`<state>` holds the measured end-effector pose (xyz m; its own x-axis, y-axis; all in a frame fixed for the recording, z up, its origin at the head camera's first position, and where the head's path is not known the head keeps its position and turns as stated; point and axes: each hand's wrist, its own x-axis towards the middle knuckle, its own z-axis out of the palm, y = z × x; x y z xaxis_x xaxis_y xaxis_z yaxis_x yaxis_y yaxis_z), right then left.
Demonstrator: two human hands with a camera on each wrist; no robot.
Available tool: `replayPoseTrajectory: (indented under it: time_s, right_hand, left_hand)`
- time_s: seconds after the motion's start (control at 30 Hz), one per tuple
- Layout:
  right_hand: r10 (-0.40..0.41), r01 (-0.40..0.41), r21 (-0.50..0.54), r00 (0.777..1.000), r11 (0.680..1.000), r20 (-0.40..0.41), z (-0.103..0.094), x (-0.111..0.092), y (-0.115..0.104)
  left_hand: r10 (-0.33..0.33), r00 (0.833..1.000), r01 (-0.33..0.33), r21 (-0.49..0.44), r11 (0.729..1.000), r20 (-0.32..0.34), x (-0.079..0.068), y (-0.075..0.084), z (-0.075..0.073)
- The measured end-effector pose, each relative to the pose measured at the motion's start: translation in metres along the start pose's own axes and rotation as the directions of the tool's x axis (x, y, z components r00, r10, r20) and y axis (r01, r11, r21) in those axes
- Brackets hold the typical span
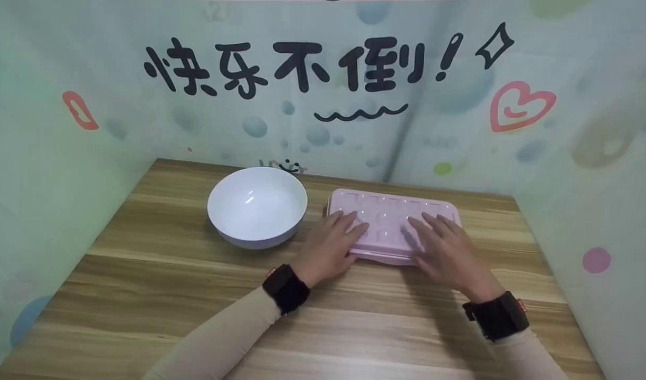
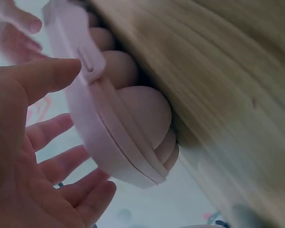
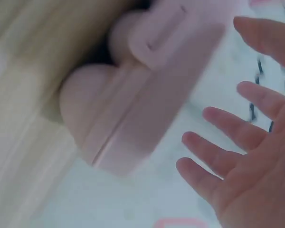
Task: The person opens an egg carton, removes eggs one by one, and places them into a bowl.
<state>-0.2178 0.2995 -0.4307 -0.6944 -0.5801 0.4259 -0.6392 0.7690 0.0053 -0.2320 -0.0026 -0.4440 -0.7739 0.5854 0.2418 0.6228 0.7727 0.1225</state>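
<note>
A pink plastic egg box (image 1: 385,224) lies lid up on the wooden table, its lid dotted with small bumps. In the wrist views, rounded cups (image 2: 145,114) bulge below its rim, and a latch (image 3: 164,35) shows at the front. My left hand (image 1: 325,252) is over the box's left end, fingers spread and loosely bent. In the left wrist view its thumb comes close to a front latch (image 2: 91,64). Over the right end is my right hand (image 1: 450,257), its fingers spread. The right wrist view shows these fingers apart from the lid's side.
Left of the box stands a white bowl (image 1: 257,206), with nothing visible inside. A printed cloth backdrop (image 1: 344,148) rises behind the wooden table (image 1: 196,295) and along both sides. Each wrist wears a black band (image 1: 286,289).
</note>
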Motion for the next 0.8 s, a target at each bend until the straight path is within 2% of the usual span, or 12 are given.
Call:
replayPoseTrajectory:
  time_s: [0.07, 0.13, 0.2, 0.27, 0.33, 0.4, 0.47, 0.63, 0.7, 0.8]
  right_hand:
    - [-0.052, 0.052, -0.066, 0.999, 0.996, 0.009, 0.007, -0.001, -0.005]
    - [-0.041, 0.043, -0.095, 0.999, 0.995, 0.026, 0.013, -0.004, -0.009]
    - [-0.017, 0.021, -0.121, 0.999, 0.992, 0.032, 0.019, -0.007, -0.012]
    - [-0.016, 0.021, -0.165, 0.999, 0.986, 0.027, 0.025, -0.007, -0.013]
    - [-0.031, 0.035, -0.233, 0.999, 0.972, 0.021, 0.03, -0.008, -0.014]
    - [-0.036, 0.039, -0.289, 0.999, 0.957, 0.016, 0.035, -0.008, -0.017]
    - [-0.025, 0.029, -0.335, 1.0, 0.942, 0.017, 0.037, -0.009, -0.021]
    - [-0.002, 0.003, -0.434, 1.0, 0.901, 0.003, 0.04, -0.008, -0.03]
    - [-0.012, 0.004, -0.473, 1.0, 0.881, -0.014, 0.042, -0.007, -0.032]
    - [-0.022, 0.004, -0.501, 0.999, 0.865, -0.031, 0.046, -0.008, -0.033]
  left_hand:
    - [0.029, 0.999, -0.03, 0.069, 0.997, 0.017, 0.003, 0.005, 0.002]
    - [0.056, 0.998, -0.059, 0.146, 0.988, 0.023, 0.006, 0.01, 0.005]
    - [0.086, 0.996, -0.084, 0.245, 0.966, 0.004, 0.01, 0.015, 0.008]
    - [0.112, 0.993, -0.096, 0.362, 0.927, -0.024, 0.013, 0.019, 0.011]
    - [0.134, 0.99, -0.097, 0.47, 0.877, -0.047, 0.015, 0.021, 0.014]
    - [0.144, 0.988, -0.095, 0.537, 0.838, -0.051, 0.016, 0.024, 0.017]
    - [0.149, 0.987, -0.093, 0.564, 0.82, -0.053, 0.017, 0.026, 0.018]
    - [0.148, 0.987, -0.087, 0.556, 0.827, -0.066, 0.02, 0.032, 0.022]
    - [0.148, 0.986, -0.077, 0.562, 0.824, -0.081, 0.021, 0.035, 0.024]
    - [0.155, 0.982, -0.064, 0.591, 0.804, -0.104, 0.021, 0.039, 0.026]
